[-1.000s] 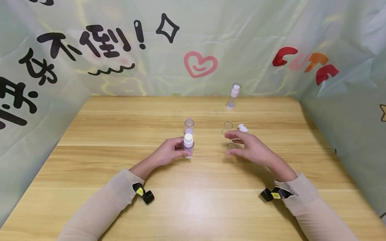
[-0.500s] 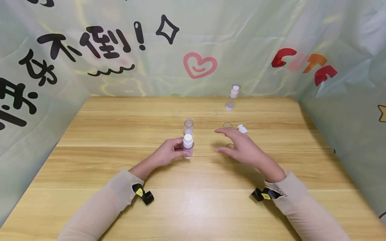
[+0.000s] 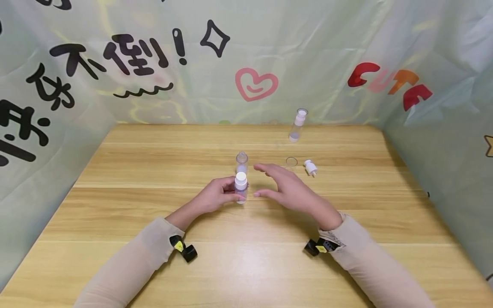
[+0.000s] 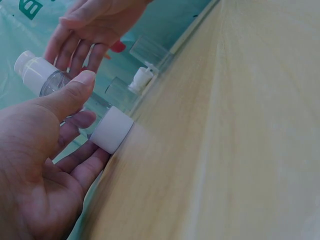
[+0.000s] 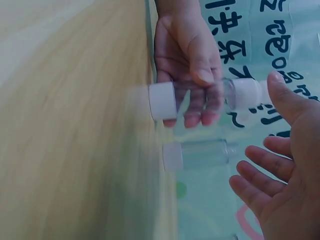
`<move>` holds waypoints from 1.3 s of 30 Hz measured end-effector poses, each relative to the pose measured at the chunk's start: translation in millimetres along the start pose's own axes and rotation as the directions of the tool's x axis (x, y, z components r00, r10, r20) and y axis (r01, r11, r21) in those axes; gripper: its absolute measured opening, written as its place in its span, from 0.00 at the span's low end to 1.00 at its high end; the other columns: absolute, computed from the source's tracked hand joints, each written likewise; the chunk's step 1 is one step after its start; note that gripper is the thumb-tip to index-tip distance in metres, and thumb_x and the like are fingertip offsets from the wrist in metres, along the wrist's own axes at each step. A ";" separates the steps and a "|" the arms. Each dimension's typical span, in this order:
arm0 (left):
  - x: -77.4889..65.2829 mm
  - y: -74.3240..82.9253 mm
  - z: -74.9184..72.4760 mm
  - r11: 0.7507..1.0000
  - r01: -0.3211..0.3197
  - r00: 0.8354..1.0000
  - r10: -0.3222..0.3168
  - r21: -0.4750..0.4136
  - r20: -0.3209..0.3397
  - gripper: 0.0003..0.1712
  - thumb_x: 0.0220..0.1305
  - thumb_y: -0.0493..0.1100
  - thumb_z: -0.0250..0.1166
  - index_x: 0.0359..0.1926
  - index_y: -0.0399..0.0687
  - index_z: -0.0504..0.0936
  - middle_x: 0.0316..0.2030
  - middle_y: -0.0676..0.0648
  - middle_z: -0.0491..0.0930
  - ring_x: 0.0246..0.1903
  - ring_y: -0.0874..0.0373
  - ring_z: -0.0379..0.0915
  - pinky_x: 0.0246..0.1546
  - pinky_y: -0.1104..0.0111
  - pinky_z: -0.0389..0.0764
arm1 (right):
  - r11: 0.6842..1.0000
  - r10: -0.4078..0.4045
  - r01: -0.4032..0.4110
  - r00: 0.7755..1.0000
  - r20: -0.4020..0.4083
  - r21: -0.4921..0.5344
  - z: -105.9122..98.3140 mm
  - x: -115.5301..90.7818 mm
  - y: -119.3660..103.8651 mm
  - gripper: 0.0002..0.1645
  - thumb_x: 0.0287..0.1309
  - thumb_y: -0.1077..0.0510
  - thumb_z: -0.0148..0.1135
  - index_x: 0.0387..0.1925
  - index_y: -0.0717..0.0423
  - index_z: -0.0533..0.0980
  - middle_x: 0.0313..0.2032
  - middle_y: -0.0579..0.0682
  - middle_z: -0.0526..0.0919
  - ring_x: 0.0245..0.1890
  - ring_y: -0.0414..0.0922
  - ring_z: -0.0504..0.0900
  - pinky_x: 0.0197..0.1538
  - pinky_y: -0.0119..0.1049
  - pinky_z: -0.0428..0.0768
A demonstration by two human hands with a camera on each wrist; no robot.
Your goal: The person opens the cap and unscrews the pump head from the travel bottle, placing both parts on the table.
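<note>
My left hand (image 3: 215, 196) grips a clear bottle (image 3: 241, 185) with a white pump top and white base, thumb on the near side. The bottle stands upright, its white base right at the tabletop in the left wrist view. My right hand (image 3: 290, 190) is just right of it, fingers and thumb spread apart with nothing between them. In the right wrist view the right thumb (image 5: 285, 97) overlaps the pump top (image 5: 247, 94). A second clear bottle (image 3: 242, 161), without a pump, stands right behind the held one.
A white pump head (image 3: 310, 167) lies to the right, beside a clear cap (image 3: 291, 162). Another clear cap (image 4: 121, 94) shows in the left wrist view. At the back right stands a capped bottle (image 3: 296, 127). A printed curtain (image 3: 192, 94) borders the wooden table (image 3: 154, 149).
My right hand has moved left from over the clear caps toward the held bottle, its fingers spreading wider. The left hand and its bottle have stayed in place.
</note>
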State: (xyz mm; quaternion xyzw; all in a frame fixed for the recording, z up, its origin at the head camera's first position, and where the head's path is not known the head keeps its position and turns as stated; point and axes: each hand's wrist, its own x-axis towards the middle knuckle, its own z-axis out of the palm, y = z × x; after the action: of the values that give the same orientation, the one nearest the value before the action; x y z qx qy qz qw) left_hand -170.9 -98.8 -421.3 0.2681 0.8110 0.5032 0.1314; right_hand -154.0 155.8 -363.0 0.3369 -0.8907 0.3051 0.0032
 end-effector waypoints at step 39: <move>1.4 -3.6 0.0 0.999 -0.039 0.999 0.039 -0.023 0.002 0.23 0.61 0.43 0.71 0.57 0.44 0.80 0.53 0.45 0.81 0.45 0.58 0.80 0.44 0.68 0.83 | 0.987 -0.031 0.068 0.971 -0.238 0.147 44.8 29.9 -20.1 0.29 0.53 0.51 0.75 0.54 0.56 0.75 0.48 0.48 0.82 0.44 0.43 0.82 0.47 0.42 0.83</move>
State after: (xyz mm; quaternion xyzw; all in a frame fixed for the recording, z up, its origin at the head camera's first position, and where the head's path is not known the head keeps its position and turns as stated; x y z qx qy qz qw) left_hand -173.2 -99.2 -424.4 0.2829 0.7995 0.5148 0.1256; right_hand -156.0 101.7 -382.2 0.3200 -0.8491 0.4106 0.0899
